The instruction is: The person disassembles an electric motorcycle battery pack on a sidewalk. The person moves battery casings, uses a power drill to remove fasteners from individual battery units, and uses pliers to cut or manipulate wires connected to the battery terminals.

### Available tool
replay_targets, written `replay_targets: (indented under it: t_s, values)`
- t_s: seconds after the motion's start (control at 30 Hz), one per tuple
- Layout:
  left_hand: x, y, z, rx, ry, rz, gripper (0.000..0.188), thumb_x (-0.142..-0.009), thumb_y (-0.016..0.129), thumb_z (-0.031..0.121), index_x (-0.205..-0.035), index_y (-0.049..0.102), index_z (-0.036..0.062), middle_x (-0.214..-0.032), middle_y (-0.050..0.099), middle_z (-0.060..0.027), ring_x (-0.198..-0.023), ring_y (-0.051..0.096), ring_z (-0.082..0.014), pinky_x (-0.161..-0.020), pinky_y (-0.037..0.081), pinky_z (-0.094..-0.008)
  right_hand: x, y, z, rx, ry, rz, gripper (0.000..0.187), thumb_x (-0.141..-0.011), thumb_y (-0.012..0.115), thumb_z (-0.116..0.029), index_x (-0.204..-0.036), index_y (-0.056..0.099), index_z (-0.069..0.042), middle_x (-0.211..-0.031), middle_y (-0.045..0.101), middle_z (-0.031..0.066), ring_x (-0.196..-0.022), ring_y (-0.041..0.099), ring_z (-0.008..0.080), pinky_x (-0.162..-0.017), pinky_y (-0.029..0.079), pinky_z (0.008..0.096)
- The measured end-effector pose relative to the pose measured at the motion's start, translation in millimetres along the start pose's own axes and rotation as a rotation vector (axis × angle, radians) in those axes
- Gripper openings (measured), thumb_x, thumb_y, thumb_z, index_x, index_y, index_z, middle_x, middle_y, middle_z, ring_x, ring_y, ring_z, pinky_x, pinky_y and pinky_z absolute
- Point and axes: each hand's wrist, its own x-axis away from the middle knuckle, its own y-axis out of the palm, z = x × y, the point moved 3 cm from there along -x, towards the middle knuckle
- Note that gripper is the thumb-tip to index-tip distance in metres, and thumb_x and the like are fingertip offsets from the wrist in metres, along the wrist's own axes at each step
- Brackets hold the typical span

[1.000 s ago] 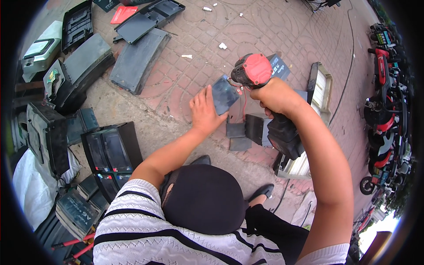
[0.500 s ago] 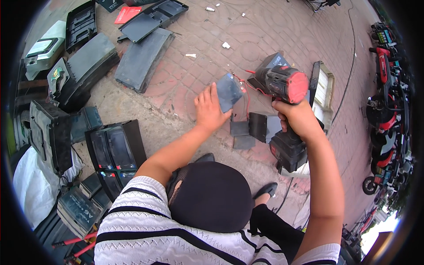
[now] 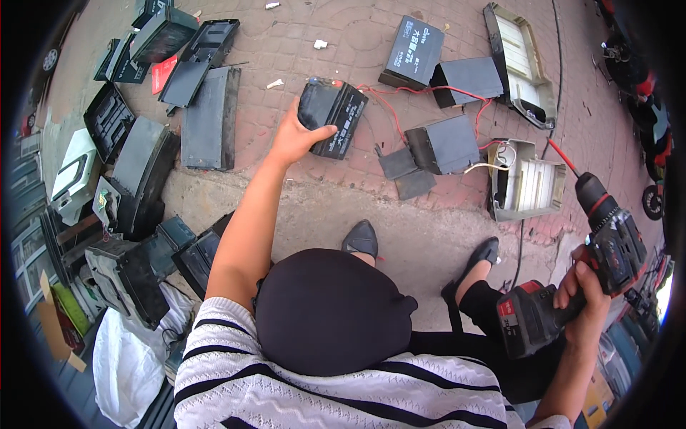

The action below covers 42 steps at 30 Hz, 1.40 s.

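My left hand (image 3: 296, 137) is closed round a black block battery (image 3: 347, 129), thumb across its side. The battery tilts over the paving, its top with terminals facing away from me. A red wire (image 3: 393, 91) runs from near its far end to the right, toward other dark batteries. Far off to the right, my right hand (image 3: 582, 297) grips the handle of a black and red cordless drill (image 3: 614, 250). The drill's long red-tipped bit points up and away, touching nothing.
Other batteries (image 3: 413, 50) and a dark battery (image 3: 446, 143) stand ahead on the right. Two pale open casings (image 3: 529, 196) lie beyond them. Dark cases (image 3: 207, 136) and a white sack (image 3: 127, 368) crowd the left. A black cable (image 3: 559, 79) crosses the paving.
My right hand has drawn the drill away from the battery, out to the lower right. The battery in my left hand has turned, now showing its printed side. The view has shifted.
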Motion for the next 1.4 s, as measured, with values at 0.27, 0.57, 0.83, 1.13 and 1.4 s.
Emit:
replay_targets:
  t_s: [0.27, 0.57, 0.83, 1.13, 1.4]
  values:
    - [-6.6, -44.0, -19.4, 0.15, -0.241, -0.049, 0.105, -0.075, 0.081, 0.031, -0.151, 0.02, -0.0072, -0.141, 0.048, -0.0213, -0.131, 0.045, -0.0262, -0.111, 0.031, -0.0355, -4.7, -23.2, 16.5, -0.112, -0.047, 0.042, 0.043, -0.092, 0.059, -0.025, -0.124, 0.052, 0.002, -0.064, 0.039, -0.0013, -0.049, 0.038, 0.009, -0.049, 0.035, 0.024]
    - [-11.9, -46.9, -25.8, 0.129, -0.265, -0.053, 0.107, -0.076, 0.078, 0.038, -0.152, 0.017, -0.0059, -0.152, 0.033, -0.0264, -0.141, 0.033, -0.0312, -0.115, 0.025, -0.0366, -4.9, -14.4, 17.9, 0.284, -0.211, -0.054, 0.033, -0.088, 0.064, -0.008, -0.117, 0.057, 0.003, -0.087, 0.061, 0.0066, -0.055, 0.05, 0.0102, -0.05, 0.04, 0.0247]
    - [-15.5, -51.3, -32.7, 0.147, -0.26, -0.087, 0.107, -0.077, 0.077, 0.04, -0.153, 0.017, -0.0041, -0.154, 0.03, -0.0265, -0.144, 0.029, -0.0313, -0.117, 0.022, -0.0372, -2.7, -9.9, 28.2, 0.699, -0.299, -0.282, 0.025, -0.085, 0.071, -0.007, -0.108, 0.063, -0.002, -0.089, 0.065, 0.0038, -0.064, 0.057, 0.0113, -0.058, 0.046, 0.026]
    - [-21.6, -58.1, -45.9, 0.197, -0.303, -0.136, 0.107, -0.077, 0.075, 0.043, -0.154, 0.016, -0.0026, -0.153, 0.031, -0.0266, -0.143, 0.029, -0.0313, -0.117, 0.02, -0.0373, -3.2, -13.4, 46.8, 0.86, -0.441, -0.457, 0.025, -0.072, 0.075, -0.009, -0.093, 0.064, -0.005, -0.089, 0.066, 0.0071, -0.082, 0.065, 0.0231, -0.074, 0.049, 0.0351]
    - [-23.8, -56.6, -47.3, 0.194, -0.289, -0.132, 0.109, -0.076, 0.075, 0.044, -0.154, 0.016, -0.0032, -0.154, 0.03, -0.0257, -0.144, 0.029, -0.031, -0.118, 0.019, -0.0373, -8.3, 4.9, 37.8, 0.753, -0.331, -0.477, 0.024, -0.071, 0.072, -0.002, -0.092, 0.062, -0.002, -0.077, 0.065, 0.0054, -0.066, 0.061, 0.0174, -0.064, 0.049, 0.0303]
